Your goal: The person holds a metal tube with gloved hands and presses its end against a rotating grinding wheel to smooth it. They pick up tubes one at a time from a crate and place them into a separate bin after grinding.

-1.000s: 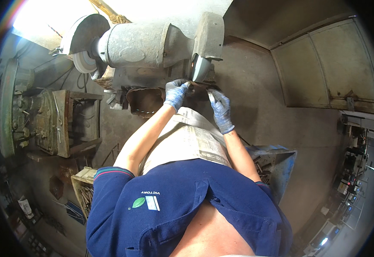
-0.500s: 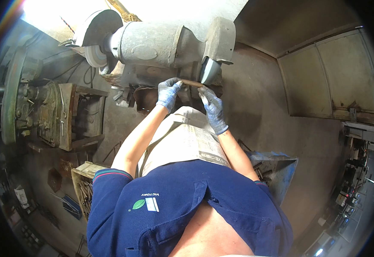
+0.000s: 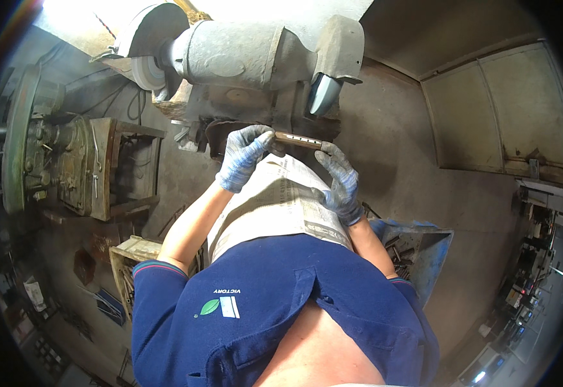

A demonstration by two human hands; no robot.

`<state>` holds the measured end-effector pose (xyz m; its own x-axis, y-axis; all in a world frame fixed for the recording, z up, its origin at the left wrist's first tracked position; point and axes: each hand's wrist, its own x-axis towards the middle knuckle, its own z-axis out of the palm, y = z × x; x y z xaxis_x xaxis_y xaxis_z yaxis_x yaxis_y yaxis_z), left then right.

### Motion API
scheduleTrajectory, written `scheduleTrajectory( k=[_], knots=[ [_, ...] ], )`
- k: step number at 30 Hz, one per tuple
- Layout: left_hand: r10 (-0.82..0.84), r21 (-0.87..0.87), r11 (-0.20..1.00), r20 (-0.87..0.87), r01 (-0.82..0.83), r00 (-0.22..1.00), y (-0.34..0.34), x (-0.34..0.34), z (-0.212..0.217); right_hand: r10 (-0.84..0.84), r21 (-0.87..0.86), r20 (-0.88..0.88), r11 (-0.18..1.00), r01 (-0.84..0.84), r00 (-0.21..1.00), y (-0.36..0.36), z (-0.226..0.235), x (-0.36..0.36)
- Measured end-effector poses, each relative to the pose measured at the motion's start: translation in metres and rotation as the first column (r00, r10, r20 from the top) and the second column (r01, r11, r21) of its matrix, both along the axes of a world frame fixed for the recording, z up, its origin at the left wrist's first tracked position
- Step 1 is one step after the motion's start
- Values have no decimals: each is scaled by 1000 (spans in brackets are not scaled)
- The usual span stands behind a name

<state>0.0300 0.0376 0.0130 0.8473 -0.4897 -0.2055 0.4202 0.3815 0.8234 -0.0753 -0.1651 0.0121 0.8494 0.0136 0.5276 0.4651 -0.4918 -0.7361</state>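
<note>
My gloved left hand (image 3: 246, 158) is closed round the left end of a narrow brown metal bar (image 3: 299, 140), which has a row of several light marks along its upper face. The bar lies nearly level, its right end tipped slightly toward me. My gloved right hand (image 3: 341, 180) is at that right end, fingertips by the tip, thumb held apart and lower down. Just beyond the bar stands a bench grinder (image 3: 233, 55). Its right wheel (image 3: 325, 95) shows under a metal guard, apart from the bar, and a pale wheel (image 3: 148, 73) sits at its left end.
A paper-like apron (image 3: 278, 206) covers my lap. A blue bin (image 3: 433, 258) with metal pieces stands by my right elbow, a wooden crate (image 3: 123, 258) by my left. Green machinery (image 3: 69, 168) fills the left side. Metal panels (image 3: 494, 109) rise at the far right.
The bar has come back from the grinder's right wheel toward me and turned, showing its marked face. My right hand has loosened and dropped lower; the left still grips the bar.
</note>
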Motion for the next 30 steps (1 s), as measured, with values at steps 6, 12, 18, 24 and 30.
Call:
scheduleTrajectory(
  k=[6, 12, 18, 24, 30],
  knots=[
    [-7, 130, 991, 3, 6, 1000, -6, 5, 11, 45, -99, 30, 994, -42, 999, 2, 9, -1],
    [-28, 123, 992, 139, 11, 990, -13, 6, 4, -45, 23, -47, 999, 47, 998, 4, 1, 0],
    [-51, 232, 973, 178, 9, 983, -24, 7, -7, -48, 447, -227, 882, 148, 973, 6, -16, -1],
    [-16, 113, 993, -21, 18, 1000, -44, 18, -45, -183, -27, -92, 983, 182, 979, -15, -30, 5],
    [-1, 233, 972, 46, -10, 999, -67, 25, -77, -283, -105, -86, 956, 274, 955, -34, -61, 19]
  ],
)
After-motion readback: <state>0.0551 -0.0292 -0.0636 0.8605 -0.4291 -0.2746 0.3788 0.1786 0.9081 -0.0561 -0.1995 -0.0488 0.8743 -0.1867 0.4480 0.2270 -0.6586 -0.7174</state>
